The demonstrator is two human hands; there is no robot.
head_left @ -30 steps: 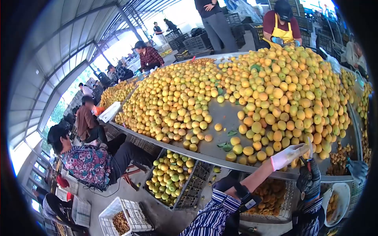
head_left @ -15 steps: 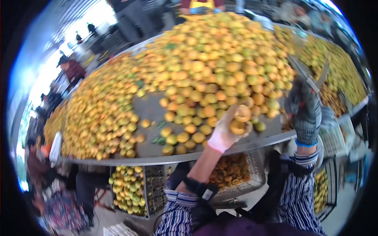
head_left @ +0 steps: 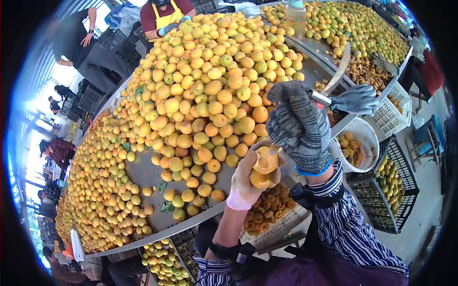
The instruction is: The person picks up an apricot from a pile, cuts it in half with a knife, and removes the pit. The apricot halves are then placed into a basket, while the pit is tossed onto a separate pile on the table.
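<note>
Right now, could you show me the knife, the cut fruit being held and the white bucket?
Knife (head_left: 340, 71): head view, on the middle of the curved blade.
Cut fruit (head_left: 265, 163): head view, on the upper of its visible parts.
White bucket (head_left: 371, 144): head view, on its inner wall.

From here the table (head_left: 138, 171) looks metal, smooth, dull-sheened. Right-hand glove (head_left: 303, 126): matt knitted cloth, rough. Knife blade (head_left: 340, 71), metal; bucket (head_left: 369, 137), smooth plastic.
</note>
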